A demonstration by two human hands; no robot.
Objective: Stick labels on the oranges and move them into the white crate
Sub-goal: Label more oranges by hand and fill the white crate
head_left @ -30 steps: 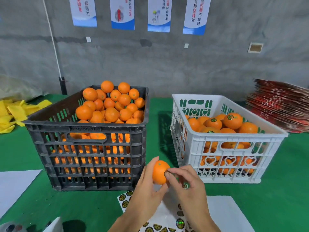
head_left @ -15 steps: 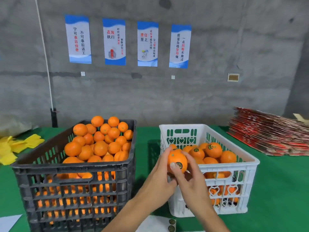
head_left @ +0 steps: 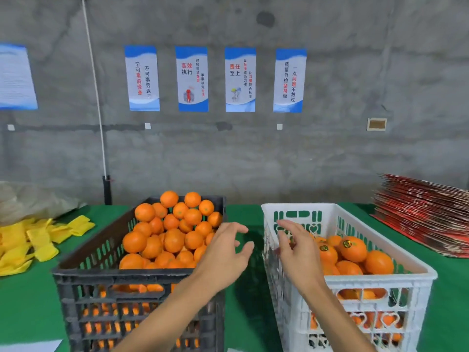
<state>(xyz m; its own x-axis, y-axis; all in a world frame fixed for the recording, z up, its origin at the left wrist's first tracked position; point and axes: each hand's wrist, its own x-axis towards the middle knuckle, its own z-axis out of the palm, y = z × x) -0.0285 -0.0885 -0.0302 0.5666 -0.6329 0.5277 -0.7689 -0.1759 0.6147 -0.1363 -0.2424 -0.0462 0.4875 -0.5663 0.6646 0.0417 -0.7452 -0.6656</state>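
A black crate [head_left: 137, 275] on the left is heaped with unlabelled oranges [head_left: 172, 224]. To its right the white crate [head_left: 380, 280] holds labelled oranges [head_left: 352, 248] with round dark stickers on top. My left hand [head_left: 225, 252] hovers over the gap between the crates, at the black crate's right rim, fingers spread and empty. My right hand [head_left: 297, 247] hangs over the white crate's left side, fingers apart, holding nothing. No orange is in either hand.
A green cloth [head_left: 28, 301] covers the table. Yellow pieces [head_left: 38, 240] lie at the left edge. A stack of red flat cartons [head_left: 426, 217] sits at the back right. A white sheet corner [head_left: 28, 345] shows at bottom left. A concrete wall with posters stands behind.
Both hands held a labelled orange over the white crate half a second ago; now they are empty and apart. The view has tilted upward, and the label sheet is out of frame.
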